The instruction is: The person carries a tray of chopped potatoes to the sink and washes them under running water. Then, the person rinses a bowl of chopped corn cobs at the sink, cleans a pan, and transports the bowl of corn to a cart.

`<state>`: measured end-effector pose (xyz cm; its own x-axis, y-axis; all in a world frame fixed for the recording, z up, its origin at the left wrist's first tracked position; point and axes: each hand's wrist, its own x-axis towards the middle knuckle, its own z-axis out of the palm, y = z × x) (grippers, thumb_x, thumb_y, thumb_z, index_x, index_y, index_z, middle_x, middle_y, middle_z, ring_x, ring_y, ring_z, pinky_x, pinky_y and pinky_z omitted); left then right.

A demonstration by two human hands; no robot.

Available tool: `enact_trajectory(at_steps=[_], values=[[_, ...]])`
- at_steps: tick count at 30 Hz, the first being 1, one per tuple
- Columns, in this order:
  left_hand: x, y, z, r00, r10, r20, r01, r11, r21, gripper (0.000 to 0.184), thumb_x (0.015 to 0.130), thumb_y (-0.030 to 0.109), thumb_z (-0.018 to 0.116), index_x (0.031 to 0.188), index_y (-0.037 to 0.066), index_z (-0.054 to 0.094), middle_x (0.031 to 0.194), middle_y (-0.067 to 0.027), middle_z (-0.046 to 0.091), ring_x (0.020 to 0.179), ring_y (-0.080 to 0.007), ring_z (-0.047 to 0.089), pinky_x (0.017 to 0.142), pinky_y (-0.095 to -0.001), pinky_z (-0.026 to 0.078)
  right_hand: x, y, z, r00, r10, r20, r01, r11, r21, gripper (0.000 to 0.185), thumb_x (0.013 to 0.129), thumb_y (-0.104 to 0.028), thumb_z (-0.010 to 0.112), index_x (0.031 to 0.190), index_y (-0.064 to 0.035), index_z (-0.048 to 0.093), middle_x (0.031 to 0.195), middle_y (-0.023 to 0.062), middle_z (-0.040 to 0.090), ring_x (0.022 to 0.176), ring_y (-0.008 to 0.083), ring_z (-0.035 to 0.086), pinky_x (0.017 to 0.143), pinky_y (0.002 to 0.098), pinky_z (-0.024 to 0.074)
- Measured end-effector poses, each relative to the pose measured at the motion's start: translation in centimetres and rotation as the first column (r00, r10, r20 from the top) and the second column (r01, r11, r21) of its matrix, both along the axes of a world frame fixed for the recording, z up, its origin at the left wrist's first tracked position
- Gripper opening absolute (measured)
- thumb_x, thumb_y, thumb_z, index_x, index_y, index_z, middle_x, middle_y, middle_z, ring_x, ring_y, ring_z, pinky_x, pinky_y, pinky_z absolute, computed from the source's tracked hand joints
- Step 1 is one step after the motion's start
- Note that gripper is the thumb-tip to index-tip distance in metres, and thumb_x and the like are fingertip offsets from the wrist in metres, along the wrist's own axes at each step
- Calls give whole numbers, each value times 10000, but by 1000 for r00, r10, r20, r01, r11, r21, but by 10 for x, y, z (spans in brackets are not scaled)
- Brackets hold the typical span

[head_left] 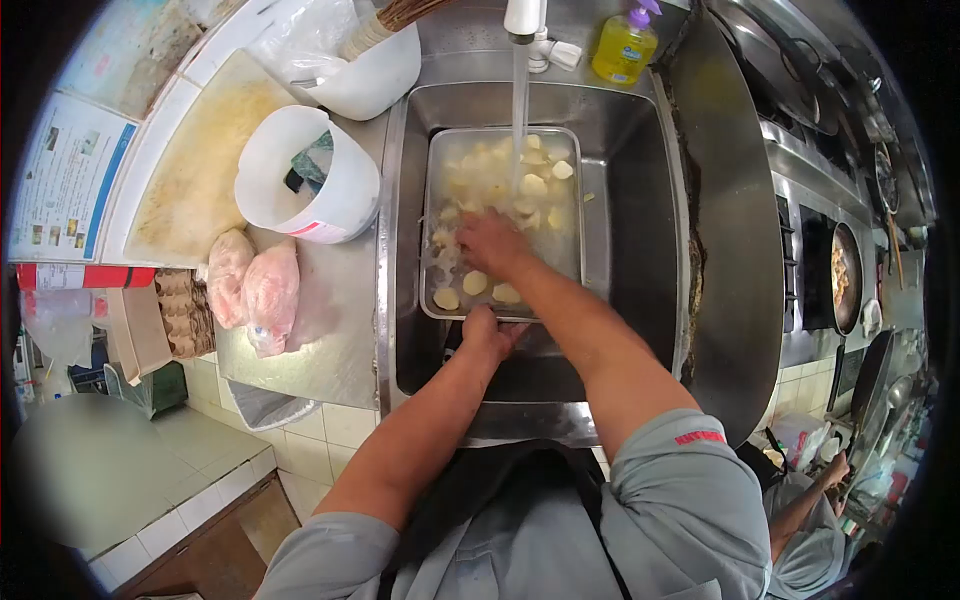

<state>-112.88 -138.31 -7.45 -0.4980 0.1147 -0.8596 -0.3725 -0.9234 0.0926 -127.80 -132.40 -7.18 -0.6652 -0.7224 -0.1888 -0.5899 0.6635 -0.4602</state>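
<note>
A rectangular metal tray (573,255) sits in the sink, holding cloudy water and pale round slices (534,185) that look like potato. Water streams from the faucet (521,22) into its far half. My left hand (487,336) grips the tray's near rim, with some fingers hidden beneath it. Over the tray's left half, my right hand (492,243) reaches down into the water among the slices. Its fingertips are under the murky surface, so whether they hold a slice does not show.
Left of the sink (640,240) are a white bucket (310,215) with a cloth inside, two bagged pieces of raw poultry (270,295) and a cutting board (195,165). Yellow soap (624,50) stands behind. Rightward are a metal partition (730,240), a stove pan (846,275) and another person's hand (835,470).
</note>
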Motion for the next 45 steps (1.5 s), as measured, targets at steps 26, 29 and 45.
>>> enact_trajectory(at_steps=[26, 29, 45], values=[[-25, -22, 46, 965, 146, 217, -114, 982, -153, 472, 1030, 283, 430, 1475, 127, 431, 1519, -124, 451, 1400, -362, 434, 1145, -650, 329, -80, 158, -100, 172, -498, 850, 969, 242, -55, 494, 924, -212, 643, 1383, -76, 520, 1137, 146, 649, 1010, 276, 662, 836, 430, 560], [-12, -34, 6, 981, 121, 152, -91, 978, -189, 496, 989, 169, 370, 1477, 99, 426, 1516, -153, 441, 1378, -396, 455, 1117, -688, 343, -64, 157, -93, 203, -515, 833, 974, 197, -116, 472, 919, -122, 557, 1383, -65, 502, 1120, 140, 649, 967, 261, 658, 808, 418, 560], [12, -24, 76, 986, 132, 98, -111, 974, -197, 648, 755, -89, 360, 1400, -36, 385, 1415, -248, 447, 1316, -482, 484, 1076, -723, 395, -4, 177, -6, 357, -728, 586, 920, 164, -356, 429, 855, -90, 521, 1273, -19, 582, 1131, 137, 682, 1023, 242, 655, 898, 379, 509]])
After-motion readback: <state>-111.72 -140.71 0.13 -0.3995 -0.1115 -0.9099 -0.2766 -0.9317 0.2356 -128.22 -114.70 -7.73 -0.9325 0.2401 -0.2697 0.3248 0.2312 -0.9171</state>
